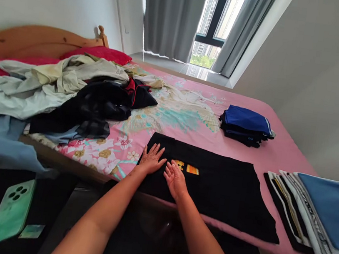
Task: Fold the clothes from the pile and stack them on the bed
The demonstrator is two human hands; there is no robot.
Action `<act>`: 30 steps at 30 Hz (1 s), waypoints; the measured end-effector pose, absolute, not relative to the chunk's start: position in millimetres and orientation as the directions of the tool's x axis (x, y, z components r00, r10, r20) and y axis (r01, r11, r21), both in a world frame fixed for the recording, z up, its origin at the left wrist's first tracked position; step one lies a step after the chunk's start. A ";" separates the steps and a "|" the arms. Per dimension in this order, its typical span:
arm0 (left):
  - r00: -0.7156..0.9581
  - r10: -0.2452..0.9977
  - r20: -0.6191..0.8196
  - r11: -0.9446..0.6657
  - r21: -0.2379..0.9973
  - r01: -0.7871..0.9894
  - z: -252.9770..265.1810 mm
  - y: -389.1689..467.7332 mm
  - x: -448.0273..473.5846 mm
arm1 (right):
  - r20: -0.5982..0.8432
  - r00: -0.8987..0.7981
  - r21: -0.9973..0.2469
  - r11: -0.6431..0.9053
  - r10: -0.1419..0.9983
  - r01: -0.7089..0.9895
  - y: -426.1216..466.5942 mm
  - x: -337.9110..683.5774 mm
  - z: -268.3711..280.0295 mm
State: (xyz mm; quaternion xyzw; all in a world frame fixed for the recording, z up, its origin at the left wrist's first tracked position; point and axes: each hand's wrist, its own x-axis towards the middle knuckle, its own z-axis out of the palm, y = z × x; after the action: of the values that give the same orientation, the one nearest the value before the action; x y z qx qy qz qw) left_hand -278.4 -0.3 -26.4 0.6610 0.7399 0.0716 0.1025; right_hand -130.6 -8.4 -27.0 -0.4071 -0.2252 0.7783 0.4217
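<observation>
A black garment (212,183), probably a T-shirt, lies spread flat and folded along its length at the near edge of the bed. A small yellow and orange print (193,170) shows on it. My left hand (152,159) rests palm down on the garment's left end, fingers spread. Close beside it, my right hand (176,180) is turned partly palm up, its fingers stretched out at the left edge of the print. Neither hand grips anything that I can see.
Loose clothes (88,94) are heaped on the bed's left side. A folded blue and black stack (247,125) sits farther back, and folded shirts (328,212) are piled at the right edge. A green phone (10,212) and a small card (31,231) lie at lower left.
</observation>
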 end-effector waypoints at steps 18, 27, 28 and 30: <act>-0.057 0.998 -0.026 0.062 0.319 0.946 -28.5 -1.7 -286.9 | 0.169 -0.712 -0.548 0.666 0.682 0.507 -128.2 -120.3 -6.7; -0.195 0.975 0.107 0.146 0.351 0.925 -24.5 -31.4 -360.0 | 0.102 -0.636 -0.654 0.533 0.765 0.537 -95.9 -109.4 6.7; -0.199 0.974 0.110 0.150 0.344 0.927 -25.5 -41.4 -369.7 | 0.110 -0.609 -0.667 0.512 0.786 0.541 -87.2 -111.9 12.6; -0.161 0.982 0.099 0.122 0.320 0.939 -27.0 -60.0 -382.9 | 0.146 -0.566 -0.674 0.500 0.812 0.544 -66.1 -123.2 22.8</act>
State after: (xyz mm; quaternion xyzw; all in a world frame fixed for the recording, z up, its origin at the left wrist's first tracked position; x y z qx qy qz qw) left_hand -382.9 -60.0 -27.0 0.6440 0.7459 0.1558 0.0681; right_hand -123.2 -66.1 22.8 -0.4058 -0.8351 0.2921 0.2293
